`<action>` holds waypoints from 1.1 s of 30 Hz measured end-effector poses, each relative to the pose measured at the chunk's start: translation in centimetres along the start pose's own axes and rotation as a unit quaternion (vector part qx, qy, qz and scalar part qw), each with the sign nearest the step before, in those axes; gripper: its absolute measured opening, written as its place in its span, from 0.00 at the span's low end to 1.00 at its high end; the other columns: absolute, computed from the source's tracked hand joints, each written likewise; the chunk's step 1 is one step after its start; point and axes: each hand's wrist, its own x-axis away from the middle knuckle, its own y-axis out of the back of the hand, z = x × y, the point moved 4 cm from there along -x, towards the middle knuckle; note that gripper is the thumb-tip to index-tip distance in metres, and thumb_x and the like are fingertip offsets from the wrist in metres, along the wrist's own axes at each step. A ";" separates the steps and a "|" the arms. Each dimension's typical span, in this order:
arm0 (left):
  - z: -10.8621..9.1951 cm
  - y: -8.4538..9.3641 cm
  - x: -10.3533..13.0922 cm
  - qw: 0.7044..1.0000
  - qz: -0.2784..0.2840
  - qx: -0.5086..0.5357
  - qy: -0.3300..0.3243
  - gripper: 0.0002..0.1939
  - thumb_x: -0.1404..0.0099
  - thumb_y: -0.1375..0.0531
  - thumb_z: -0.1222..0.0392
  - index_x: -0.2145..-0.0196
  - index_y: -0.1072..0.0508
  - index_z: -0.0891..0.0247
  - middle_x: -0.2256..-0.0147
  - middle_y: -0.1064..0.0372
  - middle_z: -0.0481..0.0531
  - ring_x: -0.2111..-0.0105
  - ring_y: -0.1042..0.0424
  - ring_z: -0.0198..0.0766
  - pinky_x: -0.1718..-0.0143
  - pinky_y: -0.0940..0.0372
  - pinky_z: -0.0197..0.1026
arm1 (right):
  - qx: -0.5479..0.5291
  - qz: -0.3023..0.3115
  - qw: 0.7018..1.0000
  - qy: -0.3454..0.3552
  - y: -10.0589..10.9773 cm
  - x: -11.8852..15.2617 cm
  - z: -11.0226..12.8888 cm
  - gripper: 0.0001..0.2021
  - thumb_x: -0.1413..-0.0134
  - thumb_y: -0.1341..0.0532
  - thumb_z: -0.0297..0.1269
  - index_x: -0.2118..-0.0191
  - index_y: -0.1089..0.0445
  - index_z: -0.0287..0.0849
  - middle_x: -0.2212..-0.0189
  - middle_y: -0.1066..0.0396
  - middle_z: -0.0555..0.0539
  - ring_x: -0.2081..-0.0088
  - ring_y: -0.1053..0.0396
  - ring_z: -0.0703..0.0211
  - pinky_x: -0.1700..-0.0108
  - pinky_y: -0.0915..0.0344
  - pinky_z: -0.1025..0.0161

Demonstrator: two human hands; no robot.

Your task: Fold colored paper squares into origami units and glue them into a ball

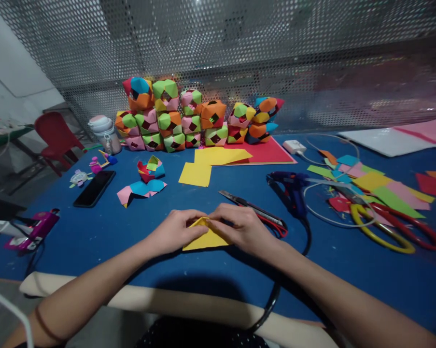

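A yellow paper (207, 239) lies on the blue table in front of me, its upper edge raised in a small fold between my hands. My left hand (176, 231) pinches the paper's upper left side with thumb and fingers. On the upper right side, my right hand (244, 228) grips the same paper, thumb near the raised peak. Just beyond my right hand are a box cutter (235, 198) and red-handled scissors (275, 226), partly hidden by it. Farther back lie a yellow square (196, 174) and more yellow sheets (221, 155).
Folded paper balls (170, 123) stand stacked along the back. A glue gun (292, 188), large scissors (384, 217) and paper scraps (399, 193) are at right. At left are a phone (95, 188), folded pieces (141, 188), a bottle (105, 134) and a purple device (36, 232).
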 end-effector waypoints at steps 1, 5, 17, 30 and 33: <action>0.0 -0.1 -0.1 0.999 -0.018 -0.028 -0.013 0.14 0.39 0.45 0.58 0.60 0.25 0.64 0.62 0.25 0.52 0.63 0.29 0.39 0.63 0.38 0.36 | 0.004 0.002 1.000 0.006 -0.2 0.0 0.1 0.09 0.41 0.45 0.33 0.67 0.29 0.39 0.74 0.29 0.46 0.72 0.33 0.63 0.70 0.37 0.66; 0.2 -0.3 0.0 0.993 -0.068 -0.091 -0.043 0.12 0.39 0.47 0.63 0.65 0.24 0.63 0.67 0.25 0.50 0.68 0.29 0.36 0.67 0.39 0.34 | 0.023 0.012 0.999 0.027 -0.7 0.0 0.3 0.09 0.40 0.46 0.33 0.66 0.29 0.38 0.74 0.30 0.45 0.72 0.33 0.62 0.70 0.38 0.66; 0.2 0.4 0.2 0.981 -0.160 -0.105 -0.040 0.08 0.40 0.45 0.62 0.69 0.26 0.64 0.73 0.28 0.48 0.75 0.34 0.32 0.72 0.43 0.33 | -0.002 -0.028 0.998 -0.047 -0.4 -0.1 -0.1 0.09 0.46 0.40 0.34 0.61 0.30 0.37 0.68 0.28 0.44 0.67 0.31 0.60 0.65 0.34 0.65; -0.1 -0.3 0.2 0.998 -0.051 0.046 -0.004 0.19 0.35 0.51 0.51 0.57 0.26 0.63 0.63 0.27 0.50 0.65 0.32 0.37 0.66 0.40 0.35 | -0.057 -0.025 0.981 -0.186 -0.1 -0.4 -0.6 0.08 0.49 0.44 0.31 0.71 0.28 0.38 0.75 0.27 0.48 0.73 0.32 0.63 0.70 0.38 0.67; -0.1 -0.2 0.2 0.998 -0.055 0.042 0.004 0.19 0.35 0.51 0.52 0.60 0.25 0.63 0.65 0.27 0.50 0.65 0.32 0.37 0.67 0.41 0.34 | -0.084 -0.015 0.972 -0.219 -0.1 -0.4 -0.7 0.08 0.49 0.44 0.33 0.70 0.27 0.38 0.74 0.26 0.49 0.72 0.32 0.63 0.71 0.38 0.67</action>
